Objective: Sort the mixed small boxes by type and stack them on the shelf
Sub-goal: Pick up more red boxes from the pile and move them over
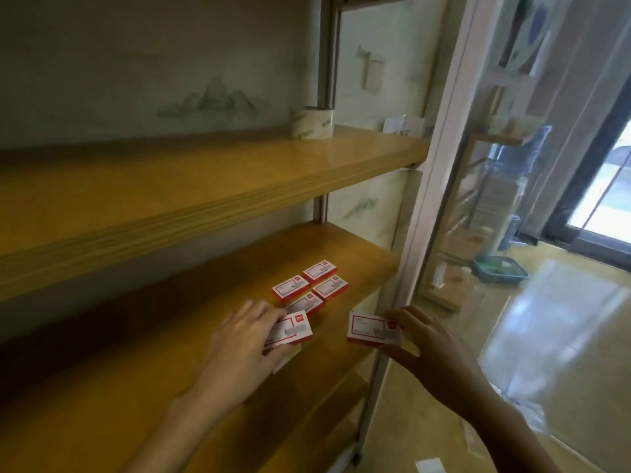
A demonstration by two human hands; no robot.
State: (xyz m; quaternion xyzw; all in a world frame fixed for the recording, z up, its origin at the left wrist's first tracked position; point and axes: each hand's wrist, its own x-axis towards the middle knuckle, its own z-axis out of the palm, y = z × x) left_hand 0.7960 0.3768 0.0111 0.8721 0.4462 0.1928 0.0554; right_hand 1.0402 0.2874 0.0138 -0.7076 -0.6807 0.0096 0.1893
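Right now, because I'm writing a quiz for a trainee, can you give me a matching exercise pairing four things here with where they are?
Things:
1 tape roll
2 basket
3 four boxes in a block
4 rightmost box

Places:
A in the right hand
B upper shelf
C floor
D lower shelf

Pairs: 1-B, 2-C, 3-D, 4-A

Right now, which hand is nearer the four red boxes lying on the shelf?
Left. The left hand, gripping one box, nearly touches the group; the right hand grips another box farther right.
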